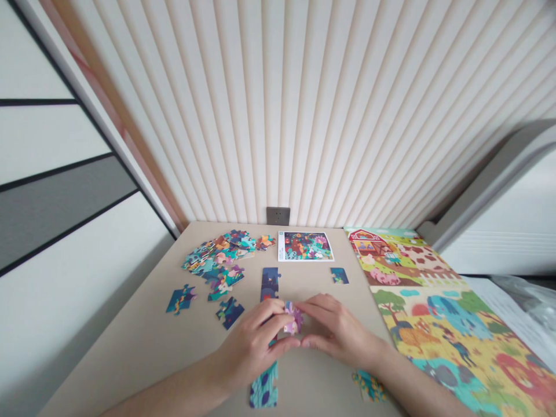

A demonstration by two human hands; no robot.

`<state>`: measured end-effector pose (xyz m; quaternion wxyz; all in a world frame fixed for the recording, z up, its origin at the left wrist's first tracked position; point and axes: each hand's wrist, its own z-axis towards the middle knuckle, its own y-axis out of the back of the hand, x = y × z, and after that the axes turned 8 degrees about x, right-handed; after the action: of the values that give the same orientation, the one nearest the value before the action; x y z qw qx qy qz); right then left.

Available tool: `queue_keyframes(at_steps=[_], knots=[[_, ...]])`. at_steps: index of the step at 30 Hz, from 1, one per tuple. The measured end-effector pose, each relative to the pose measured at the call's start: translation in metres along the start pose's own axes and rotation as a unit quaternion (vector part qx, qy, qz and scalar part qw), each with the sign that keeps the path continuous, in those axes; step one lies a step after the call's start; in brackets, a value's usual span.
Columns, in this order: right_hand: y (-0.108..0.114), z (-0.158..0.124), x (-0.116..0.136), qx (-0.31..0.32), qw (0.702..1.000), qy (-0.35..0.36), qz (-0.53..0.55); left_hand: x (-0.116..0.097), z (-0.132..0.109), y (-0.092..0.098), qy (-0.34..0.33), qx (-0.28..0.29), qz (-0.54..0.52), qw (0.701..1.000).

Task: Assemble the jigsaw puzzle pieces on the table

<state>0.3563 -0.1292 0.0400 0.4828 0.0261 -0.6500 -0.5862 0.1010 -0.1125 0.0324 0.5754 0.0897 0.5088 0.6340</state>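
A pink and purple puzzle piece [293, 319] is held between my two hands over the middle of the table. My left hand [258, 336] grips its left side with bent fingers and thumb. From the right, my right hand [336, 327] has its fingertips at the piece's edge, thumb tip close to the left thumb. Under and beside my left hand runs a column of puzzle pieces: dark blue ones [270, 280] at the top, teal leafy ones [264, 387] at the bottom. My left hand hides the column's middle.
A heap of loose pieces [221, 255] lies back left, with stray pieces [230, 313] nearer. The picture card [306, 246] sits at the back. A blue corner piece [339, 275] and a yellow-leafed piece [369, 386] lie right. Farm [399, 258] and animal pictures [460, 341] cover the right side.
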Motion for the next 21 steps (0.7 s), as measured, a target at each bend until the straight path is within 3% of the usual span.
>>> queue_keyframes(at_steps=[4, 10, 15, 21], knots=[[-0.005, 0.005, 0.0, -0.018, 1.0, -0.011, 0.012, 0.005, -0.003, -0.014, 0.002, 0.014, 0.004, 1.0], [-0.009, 0.011, -0.005, 0.004, 0.998, -0.028, -0.049, 0.014, 0.002, -0.023, 0.082, 0.057, -0.026, 0.995], [-0.007, 0.011, -0.002, 0.024, 0.999, -0.013, -0.037, 0.015, 0.006, -0.015, 0.144, 0.036, -0.114, 0.982], [-0.004, 0.013, 0.012, 0.02, 0.997, -0.001, 0.075, 0.013, 0.01, -0.011, 0.194, -0.016, -0.181, 0.964]])
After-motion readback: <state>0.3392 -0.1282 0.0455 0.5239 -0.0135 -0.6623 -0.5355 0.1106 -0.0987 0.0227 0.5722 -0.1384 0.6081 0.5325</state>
